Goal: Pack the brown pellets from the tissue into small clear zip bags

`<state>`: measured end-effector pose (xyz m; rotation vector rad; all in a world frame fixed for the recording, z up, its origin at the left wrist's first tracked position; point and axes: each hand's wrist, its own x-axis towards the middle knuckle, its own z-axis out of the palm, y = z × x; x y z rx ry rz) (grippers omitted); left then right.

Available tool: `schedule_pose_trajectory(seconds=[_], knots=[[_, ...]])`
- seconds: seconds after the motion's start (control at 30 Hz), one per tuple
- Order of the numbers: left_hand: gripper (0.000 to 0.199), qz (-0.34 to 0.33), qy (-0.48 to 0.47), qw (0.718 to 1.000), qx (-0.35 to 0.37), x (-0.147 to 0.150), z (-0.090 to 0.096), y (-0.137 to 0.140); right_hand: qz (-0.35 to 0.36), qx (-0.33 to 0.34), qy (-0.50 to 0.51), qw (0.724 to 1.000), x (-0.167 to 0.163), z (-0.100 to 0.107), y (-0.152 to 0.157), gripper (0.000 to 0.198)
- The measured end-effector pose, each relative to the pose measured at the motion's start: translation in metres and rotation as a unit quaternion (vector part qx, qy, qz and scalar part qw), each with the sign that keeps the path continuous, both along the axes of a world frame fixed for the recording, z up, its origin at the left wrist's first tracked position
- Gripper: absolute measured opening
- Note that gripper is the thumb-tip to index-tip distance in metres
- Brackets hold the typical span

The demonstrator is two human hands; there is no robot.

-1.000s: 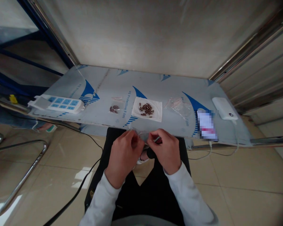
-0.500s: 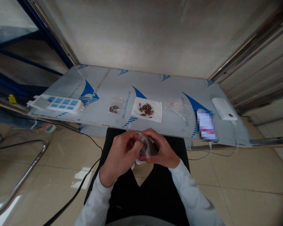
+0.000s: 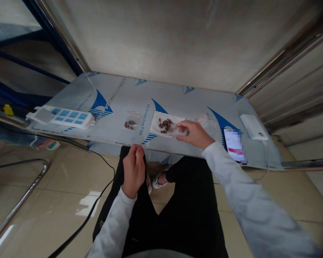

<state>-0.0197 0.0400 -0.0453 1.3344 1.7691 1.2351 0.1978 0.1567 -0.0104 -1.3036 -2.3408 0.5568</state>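
Observation:
My right hand [image 3: 191,132] is closed on a small clear plastic bag [image 3: 176,132] at the right side of a white paper sheet [image 3: 155,126]. The bag overlaps the sheet's lower right part. On the sheet lies a loose heap of small brown cylindrical pieces [image 3: 165,125]. My left hand [image 3: 134,168] is closed just in front of the table's front edge, fingertips together. Whatever it may hold is hidden. Left of the sheet lies a clear bag with brown pieces [image 3: 130,124] in it. More clear plastic bags [image 3: 207,122] lie behind my right hand, partly covered.
A white power strip [image 3: 67,117] lies at the table's left end. To the right are a phone [image 3: 234,145] and a white box-shaped device [image 3: 254,127] with a cable. Blue-printed film covers the table [image 3: 118,104]. A black cable [image 3: 93,208] crosses the floor.
My hands have come apart. The right one has moved forward to the paper sheet with the clear plastic bag. My left hand has shifted left and stays low, near the table's front edge.

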Motion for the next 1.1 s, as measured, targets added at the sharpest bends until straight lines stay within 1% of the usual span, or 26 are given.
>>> schedule_pose_trajectory(seconds=[0.07,0.1,0.17,0.23,0.33,0.53,0.67,0.8,0.93,1.0,1.1], knots=[[0.03,-0.014,-0.005,1.0,-0.013,0.003,-0.024,0.0,0.001,0.015,-0.136,0.991,0.006,-0.001,0.033,0.028],[0.031,-0.028,0.003,0.999,-0.025,0.005,-0.033,-0.001,0.002,0.017,-0.204,0.979,0.007,-0.002,0.047,0.028],[0.035,-0.056,0.008,0.997,-0.045,0.008,-0.047,-0.001,0.006,0.018,-0.324,0.946,0.003,-0.002,0.066,0.03],[0.04,-0.071,-0.002,0.996,-0.051,0.008,-0.052,0.0,0.015,0.026,-0.408,0.913,-0.004,-0.002,0.076,0.031],[0.044,-0.072,-0.017,0.996,-0.046,0.007,-0.053,0.003,0.034,0.059,-0.473,0.879,-0.017,-0.003,0.08,0.03],[0.045,-0.074,-0.008,0.996,-0.051,0.004,-0.054,0.008,0.068,0.116,-0.512,0.848,-0.031,-0.004,0.08,0.033],[0.046,-0.078,0.003,0.996,-0.052,0.003,-0.055,0.008,0.075,0.142,-0.523,0.837,-0.03,-0.002,0.079,0.033],[0.046,-0.073,0.009,0.996,-0.053,0.002,-0.056,0.008,0.071,0.168,-0.51,0.841,-0.024,0.0,0.077,0.028],[0.046,-0.077,0.017,0.996,-0.049,0.003,-0.058,0.008,0.08,0.196,-0.507,0.835,-0.024,0.005,0.073,0.024],[0.045,-0.08,0.02,0.995,-0.05,0.003,-0.058,0.008,0.083,0.194,-0.491,0.845,-0.027,0.007,0.071,0.023],[0.046,-0.08,0.024,0.995,-0.056,0.003,-0.059,0.009,0.086,0.171,-0.454,0.87,-0.031,0.01,0.072,0.02]])
